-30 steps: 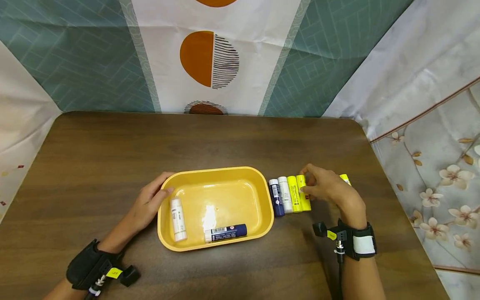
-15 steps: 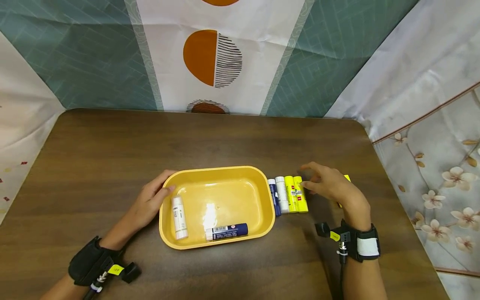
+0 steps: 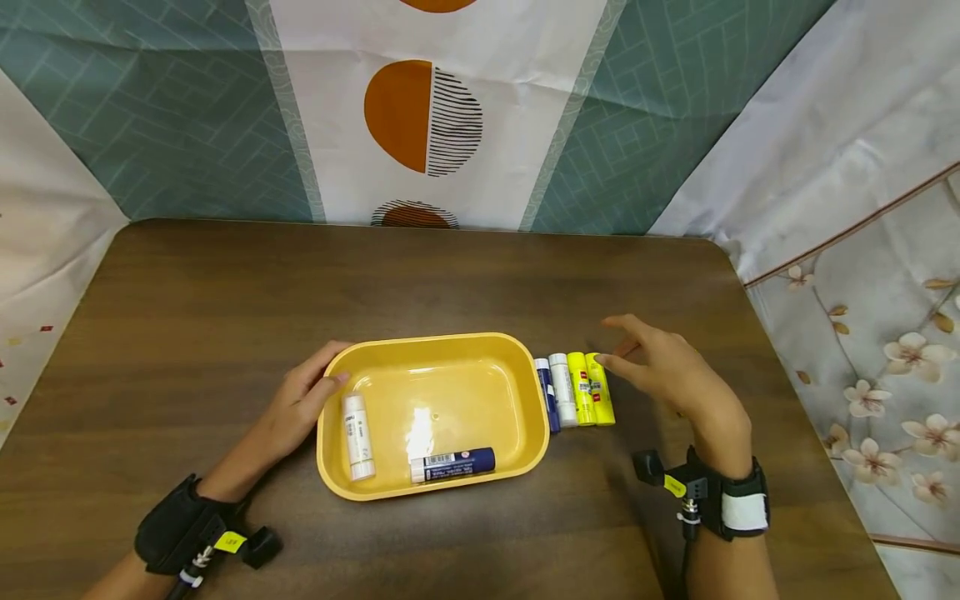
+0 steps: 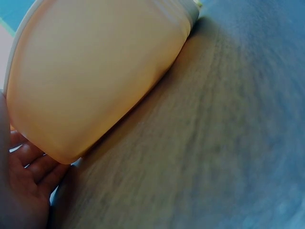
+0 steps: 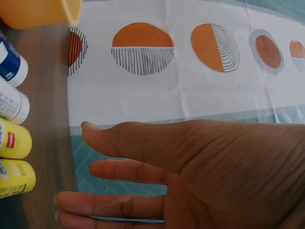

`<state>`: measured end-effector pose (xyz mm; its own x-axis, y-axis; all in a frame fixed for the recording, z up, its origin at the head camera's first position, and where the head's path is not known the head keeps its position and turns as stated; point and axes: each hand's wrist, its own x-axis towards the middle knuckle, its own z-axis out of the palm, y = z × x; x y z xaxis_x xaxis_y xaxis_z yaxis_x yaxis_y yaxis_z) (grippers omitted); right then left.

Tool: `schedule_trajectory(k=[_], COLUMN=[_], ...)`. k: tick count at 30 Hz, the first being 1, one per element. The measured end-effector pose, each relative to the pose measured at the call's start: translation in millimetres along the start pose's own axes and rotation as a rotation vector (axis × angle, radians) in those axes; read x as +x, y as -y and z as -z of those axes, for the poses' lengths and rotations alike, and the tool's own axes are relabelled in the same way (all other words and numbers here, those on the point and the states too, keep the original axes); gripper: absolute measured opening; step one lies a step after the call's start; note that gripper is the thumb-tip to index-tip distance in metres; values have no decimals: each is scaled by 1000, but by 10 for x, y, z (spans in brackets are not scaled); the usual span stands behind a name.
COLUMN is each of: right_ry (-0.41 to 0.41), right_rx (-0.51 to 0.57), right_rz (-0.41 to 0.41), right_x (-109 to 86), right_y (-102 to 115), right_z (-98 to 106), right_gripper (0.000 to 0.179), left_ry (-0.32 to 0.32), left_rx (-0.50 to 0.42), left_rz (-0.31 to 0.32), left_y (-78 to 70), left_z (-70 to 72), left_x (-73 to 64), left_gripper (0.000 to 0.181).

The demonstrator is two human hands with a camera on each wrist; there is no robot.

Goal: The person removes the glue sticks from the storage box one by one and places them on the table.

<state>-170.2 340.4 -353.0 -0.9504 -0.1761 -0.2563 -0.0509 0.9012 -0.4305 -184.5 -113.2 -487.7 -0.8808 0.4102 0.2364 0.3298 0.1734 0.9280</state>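
Observation:
My left hand [image 3: 303, 404] grips the left end of a yellow plastic tray [image 3: 435, 339], thumb over the rim and fingers along the outside wall. Inside the tray lie a white glue stick [image 3: 358, 437] at the left and a dark blue glue stick [image 3: 453, 465] along the near side. Right of the tray is a side-by-side row: a dark blue glue stick [image 3: 548, 396], a white one [image 3: 563, 390] and two yellow ones [image 3: 581, 389]. Beside this row my right hand [image 3: 660, 367] is raised, with its fingers extended and nothing between them, as the right wrist view shows.
The brown wooden table [image 3: 420, 279] extends around the tray on all sides. A patterned cloth [image 3: 510, 125] hangs beyond its far edge. At the right is a flowered curtain [image 3: 885, 400]. Each wrist wears a black camera strap [image 3: 738, 504] with a cable.
My right hand has let go of the rightmost yellow glue stick and risen slightly away to the right. A yellow piece right of that hand is now hidden behind it. My left hand stays put.

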Motion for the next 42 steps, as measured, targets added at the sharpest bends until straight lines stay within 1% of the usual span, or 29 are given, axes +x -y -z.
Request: schedule_trajectory(k=[3,10,14,20,23,26,31,35,38,42], right_ry=[-22,-69,-104,-153,-171,-178,-179,-178,-178,-157], right_rx=[-12,-35,-5,7,16,17,29,46,48,50], right_rz=[6,24,69,129,155,166,198,239,268,291], right_x=[-33,-124,-151,-190,-202,-223,-230,-219,-222,-208], right_y=[39,131,224,296,328,368,435,498,535,594], right_z=[17,44,53,29,21,29,10,-20,-52,-98], right_gripper=[57,58,58,53,53,54,54,55,55,54], left_ry=[-10,13,6,20,2,-6,-4,-15,-7,4], left_rx=[1,-20,-25,-33,-19,0,8,13,10,2], left_rz=[1,19,16,24,16,10,19,16,11,18], left_y=[-9,2,-12,-2,5,-1,-2,-15,-27,-30], left_z=[1,-4,13,-9,-11,-8,-2,10,12,9], left_x=[-9,-15,-7,-11,-27,-28,-35,-23,-8,-1], left_gripper=[32,32,32,32,32,31,32,32,32,32])
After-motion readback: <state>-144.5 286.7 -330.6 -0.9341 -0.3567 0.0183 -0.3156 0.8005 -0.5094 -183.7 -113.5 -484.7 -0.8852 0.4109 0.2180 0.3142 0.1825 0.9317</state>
